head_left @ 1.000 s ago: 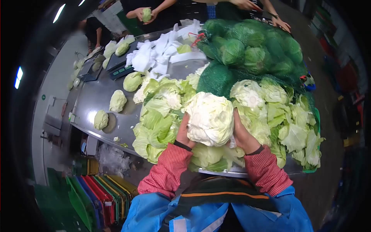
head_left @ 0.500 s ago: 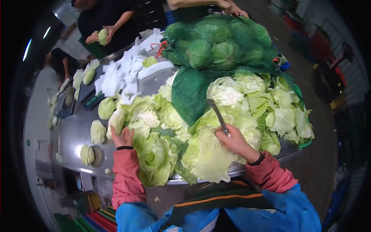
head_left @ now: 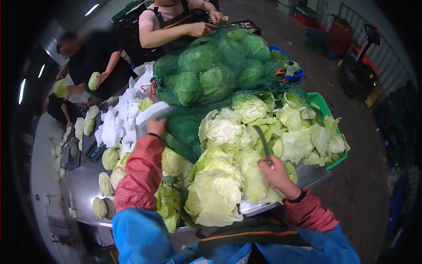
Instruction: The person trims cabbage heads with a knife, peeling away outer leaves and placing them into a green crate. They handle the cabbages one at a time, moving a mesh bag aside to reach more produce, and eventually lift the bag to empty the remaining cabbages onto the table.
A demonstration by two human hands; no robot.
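My right hand point(head_left: 278, 175) is closed around the handle of a curved knife point(head_left: 263, 140), its blade pointing up and away over the cabbage leaves. Below it lie loose pale-green leaves point(head_left: 215, 191) heaped at the table's near edge. My left hand point(head_left: 156, 126) reaches to the left edge of a green net bag point(head_left: 182, 132), near the white foam sleeves; its fingers are smeared, so I cannot tell if they grip the mesh. The full part of the bag holds several green cabbages point(head_left: 215, 81). Trimmed leaves with cut stems point(head_left: 226, 131) are piled right of the net.
White foam sleeves point(head_left: 116, 125) lie at the left, beside a scale point(head_left: 94, 152). Peeled cabbages point(head_left: 105, 184) sit on the metal table point(head_left: 83, 185). A green crate point(head_left: 318, 103) holds leaves at the right. Across the table, one person's hands point(head_left: 200, 29) touch the net bag; another person holds a cabbage point(head_left: 94, 81).
My left hand has moved from the peeled cabbages up to the net bag's edge. My right hand keeps the knife. The view has shifted, showing more of the person behind the bag.
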